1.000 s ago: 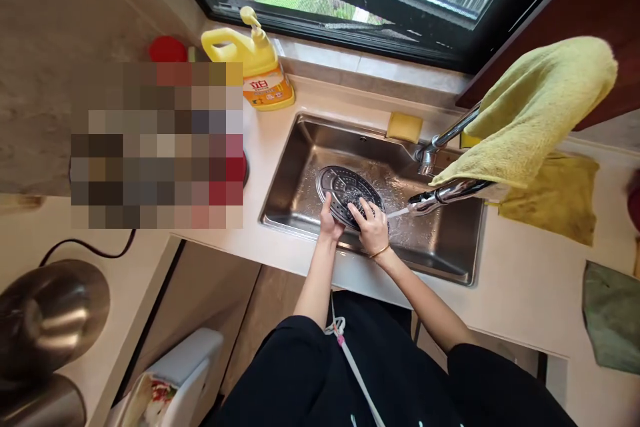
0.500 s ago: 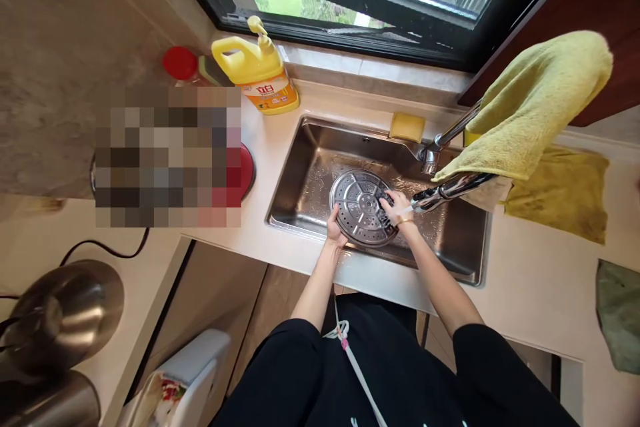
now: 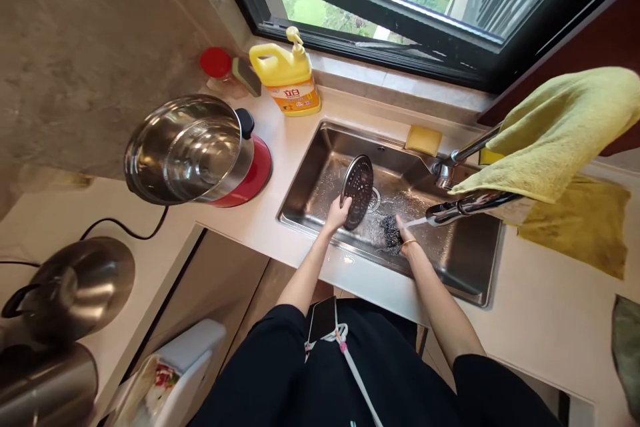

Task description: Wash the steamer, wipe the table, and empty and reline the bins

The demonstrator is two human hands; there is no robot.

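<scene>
My left hand [image 3: 338, 213] grips the lower edge of a round perforated steel steamer plate [image 3: 357, 188] and holds it tilted up on edge inside the steel sink [image 3: 320, 167]. To its right, my right hand [image 3: 403, 232] is closed on a dark steel-wool scrubber [image 3: 390, 232], low over the sink floor. The pull-out tap [image 3: 460, 205] runs a thin stream of water onto that hand and the scrubber. The fingers of the right hand are mostly hidden behind the scrubber.
A yellow detergent bottle [image 3: 289, 73] and a red-lidded jar [image 3: 216, 64] stand by the window. A steel pot on a red base [image 3: 195, 150] sits left of the sink. A yellow sponge [image 3: 423, 139] lies on the rim. Yellow-green cloths [image 3: 555, 130] drape over the tap.
The steamer plate has gone from lying nearly flat to standing on edge in my left hand. My right hand with the scrubber came off it and dropped under the water stream.
</scene>
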